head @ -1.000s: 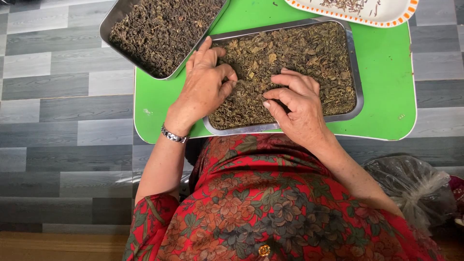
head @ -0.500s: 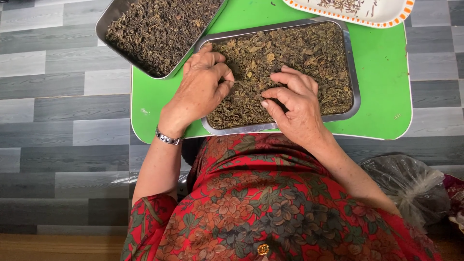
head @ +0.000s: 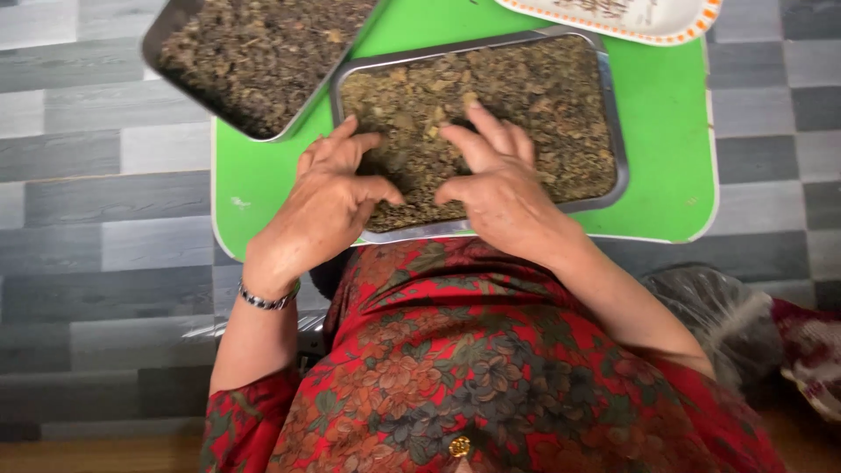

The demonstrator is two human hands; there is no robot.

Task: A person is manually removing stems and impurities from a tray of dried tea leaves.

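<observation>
Green table (head: 674, 158) under three trays

Soft, even daylight fills the frame, bright on the green table (head: 666, 175) and flat on the grey floor (head: 96, 228). Shadows are faint, with a small dark patch under the hands in the middle. The metal tray (head: 613, 131) rim shows mild sheen, no harsh glare. Focus is fair; the frame's lower corners look dimmer and slightly soft.

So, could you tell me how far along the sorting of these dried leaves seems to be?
Done: a few picked bits lie on the white plate. In hand: left hand and right hand spread over leaves in the near metal tray. Left: that tray and the second tray both look full.
</observation>
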